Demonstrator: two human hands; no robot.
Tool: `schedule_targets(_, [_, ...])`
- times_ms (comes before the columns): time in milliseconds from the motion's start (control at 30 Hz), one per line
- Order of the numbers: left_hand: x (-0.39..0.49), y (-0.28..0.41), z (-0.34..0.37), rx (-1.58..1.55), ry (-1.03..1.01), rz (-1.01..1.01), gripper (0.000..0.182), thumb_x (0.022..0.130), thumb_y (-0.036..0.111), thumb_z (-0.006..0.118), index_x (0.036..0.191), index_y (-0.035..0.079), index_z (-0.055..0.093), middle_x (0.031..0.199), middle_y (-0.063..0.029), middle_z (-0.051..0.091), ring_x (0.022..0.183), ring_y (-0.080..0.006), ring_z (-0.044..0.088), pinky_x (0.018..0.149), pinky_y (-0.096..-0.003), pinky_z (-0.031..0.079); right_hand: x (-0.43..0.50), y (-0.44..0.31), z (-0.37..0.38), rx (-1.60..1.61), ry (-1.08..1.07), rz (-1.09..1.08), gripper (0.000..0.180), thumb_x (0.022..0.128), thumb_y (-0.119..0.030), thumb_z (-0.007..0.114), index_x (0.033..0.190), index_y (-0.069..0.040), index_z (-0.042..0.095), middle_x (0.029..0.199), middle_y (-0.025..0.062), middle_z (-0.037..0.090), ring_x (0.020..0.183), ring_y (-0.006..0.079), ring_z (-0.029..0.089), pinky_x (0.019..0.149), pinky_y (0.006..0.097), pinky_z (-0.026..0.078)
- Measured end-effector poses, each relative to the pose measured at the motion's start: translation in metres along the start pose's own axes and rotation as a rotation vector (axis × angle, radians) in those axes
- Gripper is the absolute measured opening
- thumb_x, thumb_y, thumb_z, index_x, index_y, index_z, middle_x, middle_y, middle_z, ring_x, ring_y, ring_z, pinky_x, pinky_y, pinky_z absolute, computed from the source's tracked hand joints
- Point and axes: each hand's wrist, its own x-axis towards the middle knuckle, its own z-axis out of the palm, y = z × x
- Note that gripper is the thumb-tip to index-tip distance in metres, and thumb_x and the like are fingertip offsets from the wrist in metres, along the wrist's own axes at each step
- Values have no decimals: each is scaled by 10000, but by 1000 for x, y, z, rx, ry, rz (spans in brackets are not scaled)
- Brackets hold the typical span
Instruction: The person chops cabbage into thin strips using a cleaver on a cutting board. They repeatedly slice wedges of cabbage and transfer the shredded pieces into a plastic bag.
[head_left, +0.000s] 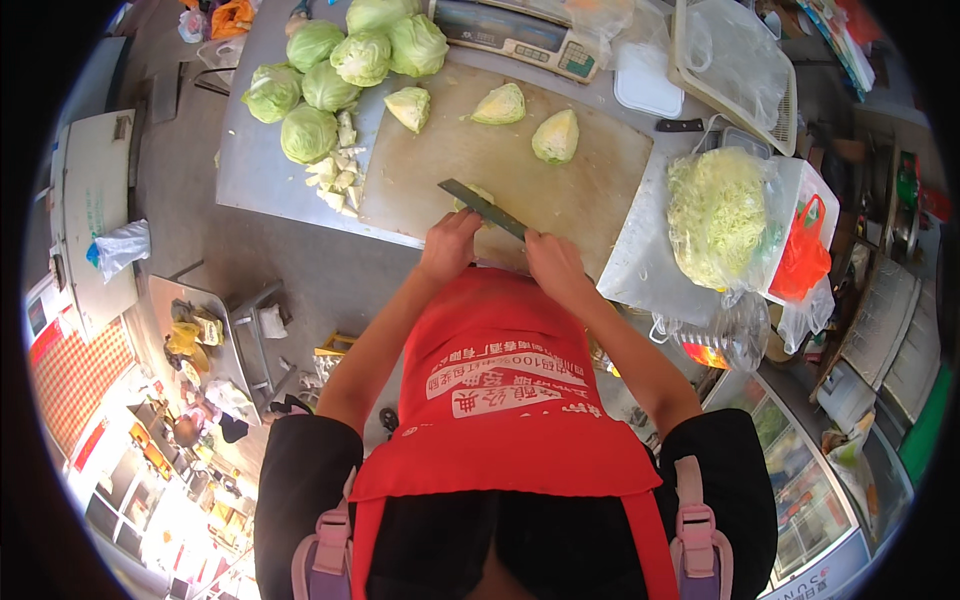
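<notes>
My right hand grips the handle of a long dark-bladed knife, which lies slantwise over a piece of cabbage near the front edge of the cutting board. My left hand has its fingertips at the blade and the piece; whether it grips the piece is partly hidden. Farther back on the board rest cabbage wedges, one at the left, one in the middle and one at the right. Several whole cabbages are piled left of the board, with cut core chunks before them.
A bag of shredded cabbage sits at the right, beside a red plastic bag. A black-handled knife, a white lid and a plastic basket lie behind it. A scale borders the board's back.
</notes>
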Motion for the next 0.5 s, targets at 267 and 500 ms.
schedule_targets(267, [-1,-2,2,4,30,3,230,901,-44,669,1114,31,713,1119,-169,755,873,-379,696,733,-483,589,18,-2,-6,-1,-49,-38,95,891,-38,681,970,13,666,856,266,758,797,455,769,706,547,617])
schedule_targets(500, [-2,2,4,21,33,-7,237,892,-57,685,1114,14,720,1089,-181,761,880,-387,704,737,-489,596,19,-1,11,31,-34,10,99,909,-44,659,981,23,662,844,272,746,806,460,766,707,557,612])
